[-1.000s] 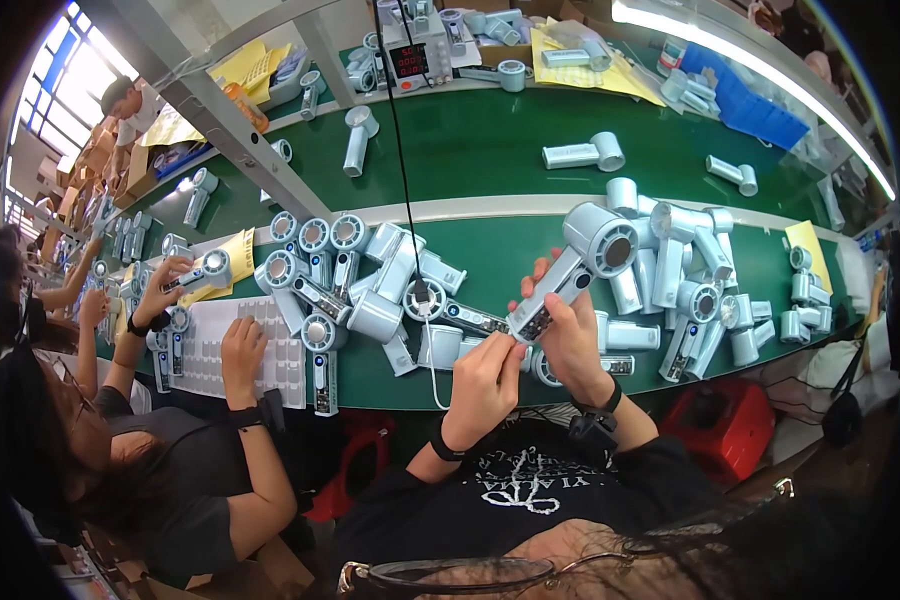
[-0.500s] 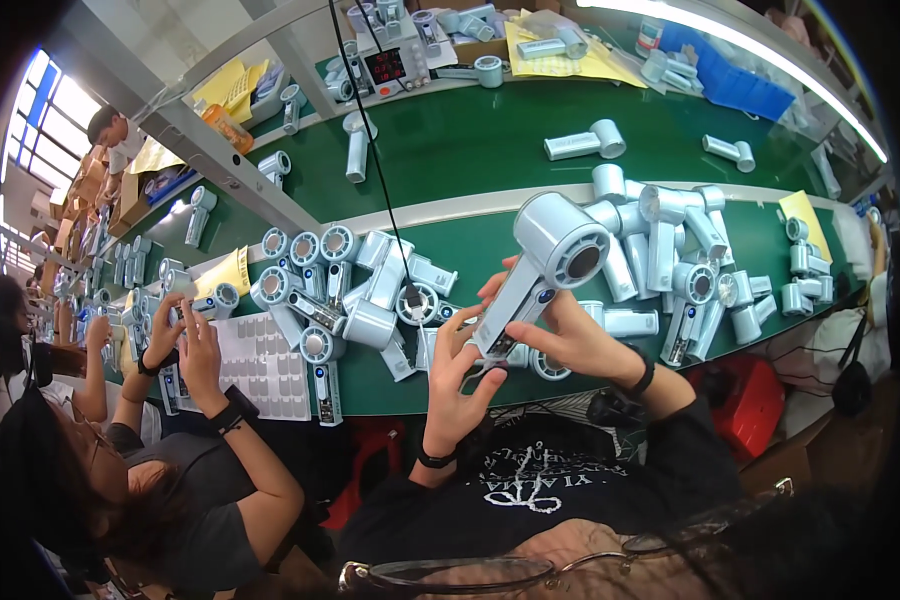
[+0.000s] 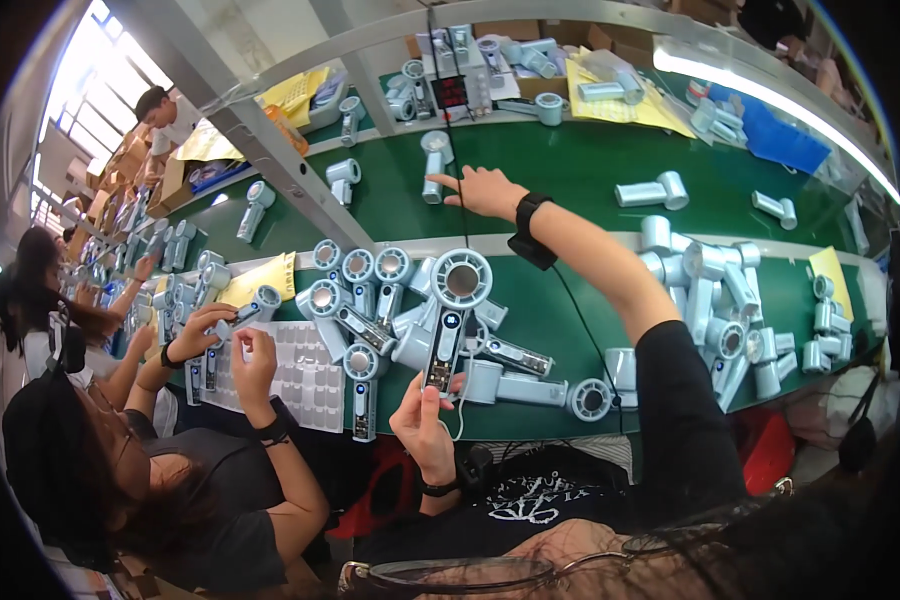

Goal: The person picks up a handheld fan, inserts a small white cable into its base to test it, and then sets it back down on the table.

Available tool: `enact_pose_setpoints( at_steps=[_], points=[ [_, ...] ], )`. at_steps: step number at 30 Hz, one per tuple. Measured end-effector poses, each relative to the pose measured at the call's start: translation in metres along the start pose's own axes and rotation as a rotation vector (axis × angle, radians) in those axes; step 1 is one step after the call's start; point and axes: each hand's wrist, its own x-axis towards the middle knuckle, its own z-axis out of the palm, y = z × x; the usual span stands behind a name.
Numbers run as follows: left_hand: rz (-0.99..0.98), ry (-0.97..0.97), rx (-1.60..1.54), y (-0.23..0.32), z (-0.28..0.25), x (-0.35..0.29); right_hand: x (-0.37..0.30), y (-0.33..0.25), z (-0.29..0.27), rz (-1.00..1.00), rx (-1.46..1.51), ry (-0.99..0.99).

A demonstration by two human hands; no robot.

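My left hand (image 3: 427, 425) grips the lower handle of a light-blue handheld fan (image 3: 450, 335), held upright with its round ringed head on top. The handle's front is uncovered, with a small lit display and a circuit board showing. Beside that handle runs a thin white wire (image 3: 467, 385). My right hand (image 3: 485, 192) reaches far across the green surface, index finger stretched out, at the handle of another light-blue fan (image 3: 435, 160). Whether the fingertip touches that fan or the dark cable hanging there, I cannot tell.
Piles of similar fans lie left (image 3: 370, 300) and right (image 3: 710, 275). A metal rail (image 3: 510, 243) separates the near bench from the far green surface. A metal post (image 3: 290, 175) slants at left. A co-worker's hands (image 3: 255, 365) work beside a white compartment tray (image 3: 305, 365).
My right hand has let go of the held fan and moved forward to the far surface. The fan, now in my left hand alone, has shifted left and turned more upright. The view has shifted.
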Motion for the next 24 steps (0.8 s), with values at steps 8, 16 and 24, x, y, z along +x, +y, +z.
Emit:
enact_pose_setpoints(
  at_steps=[8,16,24],
  points=[
    [-0.015,0.019,0.03,0.006,0.0,0.018,0.046,0.03,0.06,-0.069,0.101,0.229],
    [-0.061,-0.06,-0.045,-0.003,-0.023,0.02,-0.092,-0.016,0.004,-0.184,0.262,0.003],
    [-0.068,-0.272,-0.052,0.002,-0.015,-0.004,-0.235,-0.046,-0.012,-0.344,0.136,-0.088]
  ],
)
